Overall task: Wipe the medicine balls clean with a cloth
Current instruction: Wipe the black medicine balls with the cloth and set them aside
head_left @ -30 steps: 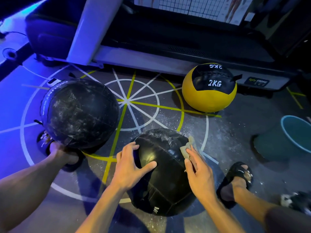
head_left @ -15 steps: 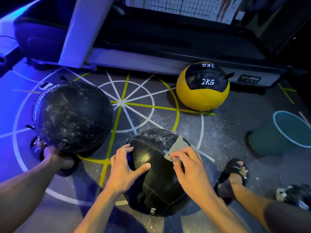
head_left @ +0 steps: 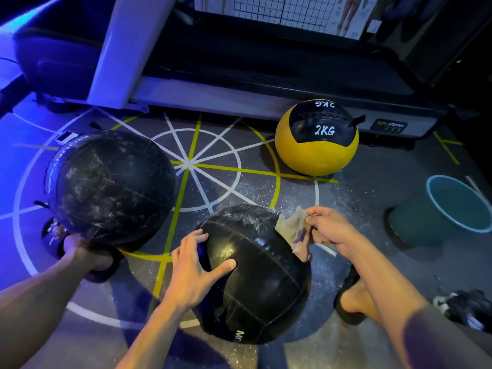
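Observation:
A black medicine ball (head_left: 261,278) sits on the floor right in front of me. My left hand (head_left: 195,270) rests on its left side, fingers spread over the surface. My right hand (head_left: 330,230) pinches a beige cloth (head_left: 292,230) that hangs against the ball's upper right edge. White dust streaks mark the ball's far top. A second, larger black ball (head_left: 109,182), heavily smeared with white dust, stands to the left. A yellow and black ball marked 2KG (head_left: 316,139) lies further back on the right.
A teal bucket (head_left: 436,211) stands at the right. My sandalled feet (head_left: 351,302) flank the near ball, and my left foot (head_left: 87,257) is under the big ball. A treadmill base (head_left: 239,94) runs along the back. White dust is scattered on the marked floor.
My right hand has lifted off the ball's top and moved right, pulling the cloth to the ball's upper right edge. My left hand has stayed on the ball.

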The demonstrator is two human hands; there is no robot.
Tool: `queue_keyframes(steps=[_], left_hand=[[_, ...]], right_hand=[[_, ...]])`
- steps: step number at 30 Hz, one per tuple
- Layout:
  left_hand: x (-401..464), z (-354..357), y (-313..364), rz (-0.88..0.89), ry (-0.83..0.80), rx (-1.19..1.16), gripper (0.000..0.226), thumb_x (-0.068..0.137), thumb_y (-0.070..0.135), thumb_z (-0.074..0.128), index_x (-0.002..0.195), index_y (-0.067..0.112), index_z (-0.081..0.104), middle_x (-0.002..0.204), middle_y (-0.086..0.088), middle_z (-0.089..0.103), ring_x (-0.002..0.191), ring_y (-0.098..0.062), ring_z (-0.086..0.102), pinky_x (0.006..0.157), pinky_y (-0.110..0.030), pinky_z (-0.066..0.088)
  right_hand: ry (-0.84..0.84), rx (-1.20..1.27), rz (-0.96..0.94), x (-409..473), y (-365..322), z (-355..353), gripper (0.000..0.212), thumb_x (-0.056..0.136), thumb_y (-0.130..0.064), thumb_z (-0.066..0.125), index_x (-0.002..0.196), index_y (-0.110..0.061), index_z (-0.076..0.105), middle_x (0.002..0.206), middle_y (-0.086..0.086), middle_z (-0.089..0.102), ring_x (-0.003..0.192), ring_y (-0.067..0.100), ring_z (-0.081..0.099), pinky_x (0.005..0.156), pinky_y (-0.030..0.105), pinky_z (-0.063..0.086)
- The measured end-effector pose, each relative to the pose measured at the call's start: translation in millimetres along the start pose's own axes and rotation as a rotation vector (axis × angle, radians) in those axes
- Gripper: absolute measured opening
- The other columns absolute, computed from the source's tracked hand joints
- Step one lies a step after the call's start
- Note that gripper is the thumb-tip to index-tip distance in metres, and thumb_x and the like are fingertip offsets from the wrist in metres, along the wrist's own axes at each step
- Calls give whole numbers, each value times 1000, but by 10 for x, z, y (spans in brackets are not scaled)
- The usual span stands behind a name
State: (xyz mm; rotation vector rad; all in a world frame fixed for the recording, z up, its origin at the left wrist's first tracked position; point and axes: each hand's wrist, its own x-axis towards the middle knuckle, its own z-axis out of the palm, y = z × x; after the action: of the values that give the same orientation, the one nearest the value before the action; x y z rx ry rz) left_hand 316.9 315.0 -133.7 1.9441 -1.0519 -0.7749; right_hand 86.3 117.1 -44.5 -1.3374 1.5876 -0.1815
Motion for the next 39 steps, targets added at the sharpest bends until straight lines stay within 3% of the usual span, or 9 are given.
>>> queue_keyframes(steps=[5,9,14,17,19,23,29,35,39], left_hand=[[7,-1,-5,-4,4,-12,98,60,72,75,139,25,44,149,16,36,137,-16,28,104,-29,27],[4,8,4,-8,-3,-18,97,61,71,76,141,25,43,150,15,36,138,-16,27,104,-30,27],[11,16,4,-9,7,-20,98,60,71,75,140,24,44,151,13,37,136,-16,28,103,-28,26],[7,11,6,-10,4,-23,97,61,70,76,140,24,44,152,13,37,136,-15,27,104,-29,27],[-1,3,4,-14,-6,-27,98,60,71,76,140,25,43,152,13,36,137,-16,27,104,-29,27],[-3,3,7,-12,8,-30,97,60,71,76,140,25,44,152,13,37,137,-16,27,104,-29,26],[1,12,6,-11,1,-32,97,61,69,77,141,23,45,151,12,38,138,-18,28,104,-29,26],[10,20,-1,-16,-1,-34,97,61,69,76,141,24,44,152,11,38,138,-17,27,105,-30,26],[3,25,0,-16,1,-36,95,62,69,77,140,25,44,152,12,37,137,-16,27,106,-30,27]], right_hand=[[-55,-114,-65,43,-121,51,23,99,-11,61,116,-24,66,106,3,69,79,12,62,57,22,45],[-73,-268,-71,14,1,89,58,94,-33,71,146,-26,46,142,5,53,122,20,55,90,31,47],[107,-471,-199,-141,198,232,43,84,-55,73,103,-22,54,103,-5,59,93,14,61,74,37,49],[77,-207,-123,-160,356,266,21,88,-20,75,102,-16,60,80,4,70,68,18,67,77,46,59],[59,31,-77,-221,391,191,21,91,-2,70,108,-13,64,87,5,73,66,14,68,64,30,59],[142,296,-72,-316,529,130,29,95,8,61,108,-17,67,93,-2,73,83,11,67,75,27,54],[-45,922,181,-203,903,219,42,94,10,55,129,-13,60,106,13,74,90,25,69,78,39,61],[449,32,-247,-226,893,252,47,96,-16,69,140,-25,55,138,-6,53,128,19,53,108,35,42],[179,-372,-514,-219,712,401,59,100,-43,60,154,-24,43,154,-15,40,144,3,34,117,23,25]])
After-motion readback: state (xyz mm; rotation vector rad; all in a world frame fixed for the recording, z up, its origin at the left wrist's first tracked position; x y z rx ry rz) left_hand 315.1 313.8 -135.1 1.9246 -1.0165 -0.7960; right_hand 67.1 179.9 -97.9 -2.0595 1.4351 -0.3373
